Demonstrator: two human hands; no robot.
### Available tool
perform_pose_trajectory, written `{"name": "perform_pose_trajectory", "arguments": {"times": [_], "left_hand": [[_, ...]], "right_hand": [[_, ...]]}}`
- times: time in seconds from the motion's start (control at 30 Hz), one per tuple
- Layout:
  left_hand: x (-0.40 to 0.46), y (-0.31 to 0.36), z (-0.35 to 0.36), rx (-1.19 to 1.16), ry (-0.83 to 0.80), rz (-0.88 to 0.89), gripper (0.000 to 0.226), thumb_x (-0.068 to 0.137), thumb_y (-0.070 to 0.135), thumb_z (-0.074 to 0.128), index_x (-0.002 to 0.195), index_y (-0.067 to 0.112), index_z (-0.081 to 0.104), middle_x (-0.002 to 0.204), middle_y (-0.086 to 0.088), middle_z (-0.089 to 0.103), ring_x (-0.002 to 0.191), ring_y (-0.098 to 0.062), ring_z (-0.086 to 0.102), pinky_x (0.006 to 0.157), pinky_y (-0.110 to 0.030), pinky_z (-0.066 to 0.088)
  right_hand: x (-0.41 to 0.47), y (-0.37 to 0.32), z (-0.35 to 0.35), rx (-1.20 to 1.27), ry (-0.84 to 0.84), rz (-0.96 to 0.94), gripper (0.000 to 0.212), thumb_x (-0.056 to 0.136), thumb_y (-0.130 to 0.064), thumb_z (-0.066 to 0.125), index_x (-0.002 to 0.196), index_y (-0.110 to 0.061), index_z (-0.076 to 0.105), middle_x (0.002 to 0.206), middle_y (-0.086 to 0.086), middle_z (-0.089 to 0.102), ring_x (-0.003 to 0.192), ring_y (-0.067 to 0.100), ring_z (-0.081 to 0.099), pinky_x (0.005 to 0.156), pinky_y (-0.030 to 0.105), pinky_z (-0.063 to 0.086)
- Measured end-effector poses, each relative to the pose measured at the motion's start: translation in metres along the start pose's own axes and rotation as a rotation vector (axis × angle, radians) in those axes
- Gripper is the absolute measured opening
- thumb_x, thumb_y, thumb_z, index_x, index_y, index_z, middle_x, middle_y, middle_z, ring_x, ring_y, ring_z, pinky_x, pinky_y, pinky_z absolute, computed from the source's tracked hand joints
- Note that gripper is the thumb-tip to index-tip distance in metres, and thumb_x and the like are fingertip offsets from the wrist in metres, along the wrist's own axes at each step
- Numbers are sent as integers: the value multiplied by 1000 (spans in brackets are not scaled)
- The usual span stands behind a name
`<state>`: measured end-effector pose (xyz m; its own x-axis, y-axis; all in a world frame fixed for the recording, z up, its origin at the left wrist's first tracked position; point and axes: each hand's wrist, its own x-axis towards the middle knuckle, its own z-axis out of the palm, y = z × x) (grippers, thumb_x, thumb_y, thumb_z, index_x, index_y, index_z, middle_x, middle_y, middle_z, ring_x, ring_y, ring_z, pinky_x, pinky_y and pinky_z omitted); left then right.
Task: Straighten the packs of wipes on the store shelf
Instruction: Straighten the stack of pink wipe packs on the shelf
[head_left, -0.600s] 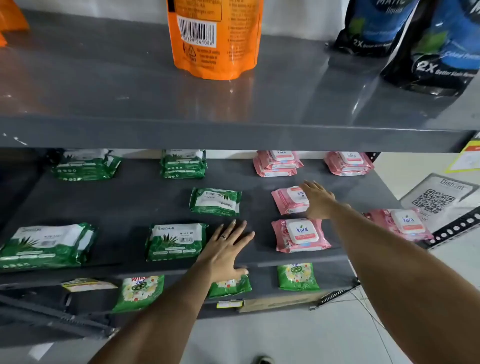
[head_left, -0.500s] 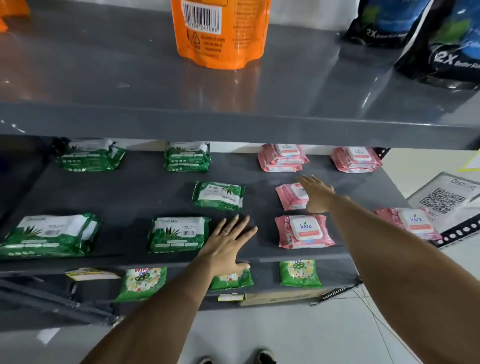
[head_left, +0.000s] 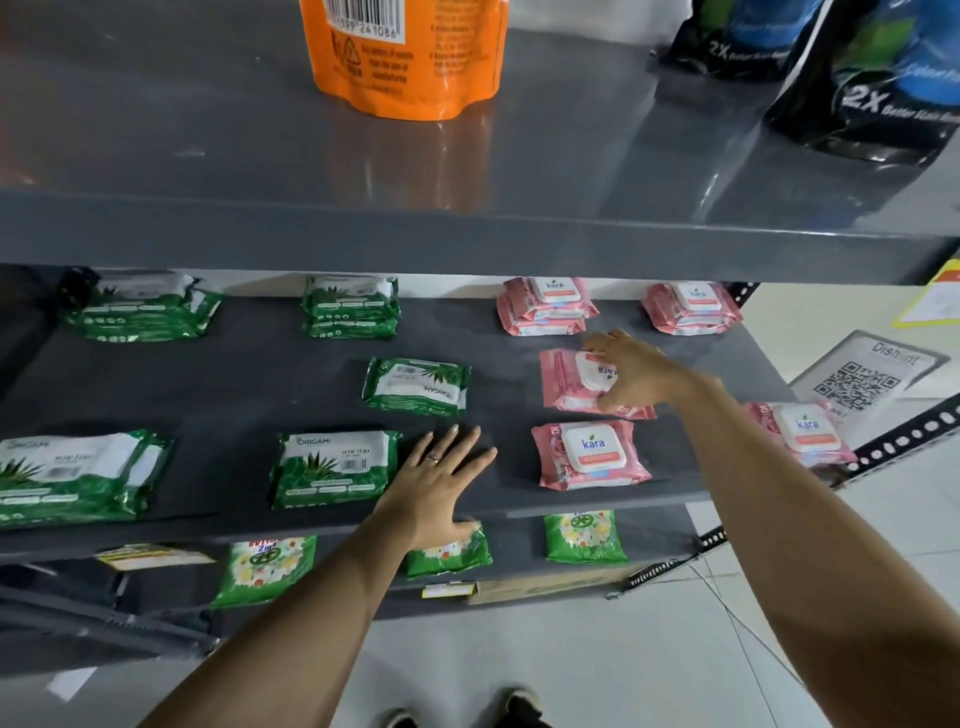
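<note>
Hands were both over the middle shelf (head_left: 218, 395), a dark grey board w/ wipes packs laid out in loose rows. Right hand (head_left: 631, 376) reached deep, fingers curled round the right edge of a pink pack (head_left: 569, 382) in the 2nd row; that pack sat turned, its "kara" label upside down to the person. Whether the pack was lifted or just gripped flat, couldn't tell. Left hand (head_left: 441, 486) lay flat near the shelf's front edge, fingers spread, a ring on one finger, holding nothing, just beside a green Origami pack (head_left: 332, 467) on its left.

In front of the gripped pack lay another pink kara pack (head_left: 589, 454), label upright. A third pink one (head_left: 802, 434) sat at the far right edge, partly behind the right forearm. At the back: 2 small stacks of pink packs (head_left: 545, 306), (head_left: 691, 306) and 2 stacks of green packs (head_left: 350, 306), (head_left: 140, 312). A lone green pack (head_left: 418, 387) in the mid row lay rotated, text upside down. Larger green pack (head_left: 72, 475) at front left.

Top shelf (head_left: 467, 234) carried an orange pouch (head_left: 405, 57) and dark pouches (head_left: 862, 93) at right. Lower shelf had small green sachets (head_left: 584, 535).
</note>
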<state>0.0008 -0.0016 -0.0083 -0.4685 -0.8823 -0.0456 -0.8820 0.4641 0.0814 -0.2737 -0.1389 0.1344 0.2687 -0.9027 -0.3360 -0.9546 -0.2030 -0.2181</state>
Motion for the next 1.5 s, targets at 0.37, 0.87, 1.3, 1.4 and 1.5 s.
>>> {"name": "perform_pose_trajectory", "arguments": {"times": [0.37, 0.87, 1.3, 1.4, 1.5], "left_hand": [[-3, -1, -2, -57, 56, 35, 94, 80, 59, 59, 150, 31, 2, 161, -5, -2, 146, -27, -5, 118, -47, -2], [-2, 1, -1, 0, 44, 15, 93, 80, 62, 53, 150, 31, -1, 161, -5, -4, 146, -28, -4, 118, -48, 0], [-2, -1, -1, -56, 39, 17, 93, 80, 59, 57, 150, 33, 2, 161, -3, -4, 146, -25, -6, 118, -46, -2], [-1, -1, -1, -51, 46, 17, 93, 79, 58, 57, 150, 33, 2, 161, -3, -4, 146, -25, -7, 118, -46, -2], [-2, -1, 0, -48, 49, 12, 93, 79, 59, 57, 150, 33, 2, 161, -4, -4, 146, -26, -6, 118, -46, -3]], "right_hand": [[-62, -13, 50, 32, 40, -30, 89, 62, -13, 86, 138, -23, 41, 127, 0, 39, 117, 25, 44, 98, 37, 43], [-100, -47, 28, 183, 497, 270, 62, 79, -32, 77, 134, -19, 51, 127, 11, 44, 98, 37, 60, 83, 40, 48], [-77, -52, 52, 226, 120, 230, 46, 80, -34, 70, 125, -29, 61, 132, 8, 40, 123, 37, 42, 102, 38, 38], [-83, -49, 47, 170, 99, 139, 57, 80, -43, 71, 133, -30, 55, 140, 6, 37, 133, 35, 34, 107, 42, 34], [-83, -64, 48, 157, 336, 310, 70, 80, -70, 55, 136, -28, 50, 140, 11, 39, 131, 38, 36, 97, 50, 44]]}}
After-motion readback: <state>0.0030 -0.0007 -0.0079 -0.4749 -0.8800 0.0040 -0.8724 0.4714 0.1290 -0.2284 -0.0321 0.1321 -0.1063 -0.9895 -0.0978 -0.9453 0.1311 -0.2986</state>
